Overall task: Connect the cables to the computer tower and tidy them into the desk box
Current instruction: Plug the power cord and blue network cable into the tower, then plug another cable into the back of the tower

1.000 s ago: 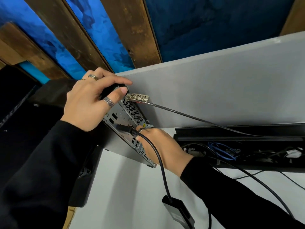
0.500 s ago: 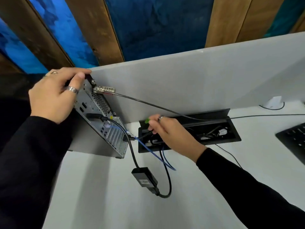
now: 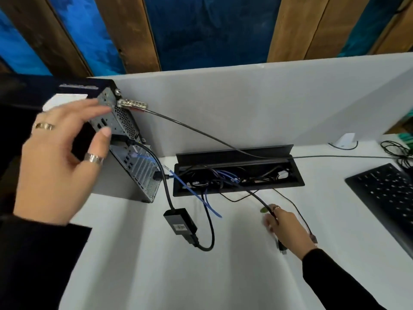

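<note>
Since the earlier frame, the right hand [image 3: 285, 229] had pulled back from the desk box [image 3: 297, 181] to the lower right of the frame, over the white counter [image 3: 134, 265]. It gripped a black cable [image 3: 257, 195] that ran from the box, with the plug end poking out below the wrist; the fingers were blurred. The left hand [image 3: 60, 157] had come off the computer tower [image 3: 125, 142] and hung just in front of it at the left of the frame, fingers spread and relaxed, holding nothing, with rings on the thumb and one finger.

The tower stood in the upper left against the grey divider panel [image 3: 245, 104], its rear ports facing the camera. A combination lock [image 3: 133, 103] was fixed at its top corner, and its thin cable [image 3: 201, 135] ran right across the open box lid. A blue cable [image 3: 194, 193] and a black lead were plugged into the back of the tower. The black lead dropped to a small adapter [image 3: 180, 221] lying on the counter at the centre of the frame. The box sat open at centre right, full of tangled wires. A black keyboard [image 3: 384, 191] lay at the right edge.
</note>
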`<act>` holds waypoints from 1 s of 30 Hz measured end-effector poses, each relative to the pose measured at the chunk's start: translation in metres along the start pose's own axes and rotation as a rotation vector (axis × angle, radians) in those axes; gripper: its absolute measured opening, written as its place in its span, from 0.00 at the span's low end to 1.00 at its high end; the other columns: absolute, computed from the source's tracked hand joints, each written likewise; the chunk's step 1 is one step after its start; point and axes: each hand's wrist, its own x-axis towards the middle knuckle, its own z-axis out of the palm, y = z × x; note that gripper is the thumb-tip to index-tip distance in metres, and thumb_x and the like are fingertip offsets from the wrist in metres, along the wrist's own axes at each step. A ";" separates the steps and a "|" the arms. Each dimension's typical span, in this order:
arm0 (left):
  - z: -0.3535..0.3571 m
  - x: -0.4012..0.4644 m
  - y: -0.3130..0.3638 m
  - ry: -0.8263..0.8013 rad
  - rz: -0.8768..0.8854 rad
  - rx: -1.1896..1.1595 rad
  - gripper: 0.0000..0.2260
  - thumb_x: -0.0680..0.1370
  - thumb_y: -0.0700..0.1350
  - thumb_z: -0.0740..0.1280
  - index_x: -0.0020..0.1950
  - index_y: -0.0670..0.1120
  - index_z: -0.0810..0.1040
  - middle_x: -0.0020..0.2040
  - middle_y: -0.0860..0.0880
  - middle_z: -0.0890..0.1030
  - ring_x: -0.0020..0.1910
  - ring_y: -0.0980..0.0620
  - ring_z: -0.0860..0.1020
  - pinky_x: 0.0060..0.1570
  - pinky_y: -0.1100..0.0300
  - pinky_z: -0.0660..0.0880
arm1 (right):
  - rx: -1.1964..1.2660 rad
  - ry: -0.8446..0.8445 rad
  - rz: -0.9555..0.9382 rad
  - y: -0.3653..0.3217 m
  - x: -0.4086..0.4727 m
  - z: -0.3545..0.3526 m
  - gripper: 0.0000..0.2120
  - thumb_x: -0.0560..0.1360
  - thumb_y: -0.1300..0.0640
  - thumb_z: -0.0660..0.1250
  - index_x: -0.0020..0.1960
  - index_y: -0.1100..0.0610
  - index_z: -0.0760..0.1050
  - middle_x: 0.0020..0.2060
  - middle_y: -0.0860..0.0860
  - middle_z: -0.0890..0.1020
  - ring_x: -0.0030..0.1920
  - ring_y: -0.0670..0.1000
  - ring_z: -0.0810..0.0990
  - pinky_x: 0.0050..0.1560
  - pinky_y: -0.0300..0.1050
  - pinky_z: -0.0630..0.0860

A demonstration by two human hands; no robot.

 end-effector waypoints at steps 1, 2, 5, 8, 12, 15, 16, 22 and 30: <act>0.000 -0.010 0.013 0.011 -0.005 -0.018 0.14 0.79 0.53 0.57 0.63 0.55 0.73 0.66 0.51 0.73 0.67 0.47 0.69 0.68 0.44 0.64 | 0.089 -0.023 0.008 -0.002 -0.004 -0.001 0.08 0.79 0.61 0.56 0.47 0.54 0.73 0.34 0.51 0.79 0.30 0.50 0.76 0.32 0.37 0.72; 0.000 -0.020 0.026 0.023 -0.002 -0.034 0.13 0.79 0.51 0.57 0.61 0.53 0.74 0.64 0.50 0.74 0.66 0.47 0.70 0.68 0.45 0.64 | 0.180 -0.042 0.024 -0.004 -0.009 -0.003 0.10 0.80 0.62 0.55 0.45 0.54 0.73 0.32 0.51 0.78 0.26 0.47 0.74 0.28 0.34 0.70; 0.011 -0.048 0.073 0.027 0.045 -0.108 0.09 0.79 0.45 0.58 0.55 0.49 0.76 0.55 0.51 0.77 0.58 0.56 0.74 0.63 0.62 0.66 | 0.459 -0.095 0.051 -0.014 -0.022 -0.010 0.12 0.80 0.63 0.55 0.42 0.54 0.73 0.27 0.51 0.74 0.21 0.44 0.68 0.24 0.33 0.65; 0.043 -0.083 0.110 -0.104 0.003 -0.324 0.09 0.76 0.45 0.59 0.49 0.56 0.78 0.51 0.60 0.77 0.41 0.62 0.77 0.46 0.74 0.70 | 0.789 -0.173 0.131 -0.023 -0.036 -0.014 0.10 0.80 0.62 0.55 0.45 0.58 0.73 0.27 0.49 0.69 0.24 0.45 0.65 0.23 0.32 0.63; 0.099 -0.138 0.129 -0.423 -0.198 -0.526 0.07 0.74 0.51 0.62 0.49 0.61 0.77 0.46 0.60 0.78 0.24 0.56 0.68 0.28 0.65 0.68 | 1.073 -0.254 0.199 -0.035 -0.049 -0.016 0.08 0.80 0.62 0.56 0.45 0.57 0.71 0.26 0.48 0.66 0.25 0.45 0.62 0.23 0.33 0.63; 0.134 -0.171 0.126 -0.582 -0.478 -0.583 0.11 0.76 0.51 0.63 0.54 0.66 0.69 0.48 0.65 0.76 0.26 0.57 0.64 0.33 0.65 0.65 | 1.235 -0.254 0.230 -0.042 -0.055 -0.022 0.06 0.80 0.61 0.57 0.46 0.55 0.70 0.27 0.49 0.67 0.26 0.47 0.63 0.24 0.34 0.65; 0.141 -0.179 0.125 -0.625 -0.543 -0.587 0.11 0.77 0.51 0.63 0.55 0.66 0.67 0.49 0.67 0.75 0.27 0.55 0.65 0.34 0.64 0.66 | 1.275 -0.255 0.237 -0.044 -0.058 -0.023 0.05 0.80 0.61 0.57 0.46 0.54 0.70 0.27 0.49 0.68 0.26 0.47 0.64 0.24 0.35 0.66; 0.147 -0.190 0.142 -0.650 -0.631 -0.640 0.23 0.68 0.50 0.68 0.53 0.70 0.62 0.51 0.67 0.75 0.28 0.59 0.70 0.36 0.69 0.70 | 1.441 -0.235 0.248 -0.051 -0.072 -0.028 0.10 0.79 0.64 0.57 0.56 0.53 0.68 0.32 0.52 0.74 0.26 0.47 0.68 0.22 0.35 0.67; 0.140 -0.168 0.143 -0.326 -0.351 -0.568 0.15 0.67 0.63 0.67 0.53 0.72 0.73 0.44 0.70 0.79 0.38 0.66 0.76 0.39 0.78 0.69 | 1.008 -0.194 -0.136 -0.050 -0.079 -0.027 0.11 0.80 0.63 0.54 0.57 0.54 0.72 0.41 0.50 0.81 0.40 0.51 0.79 0.33 0.40 0.71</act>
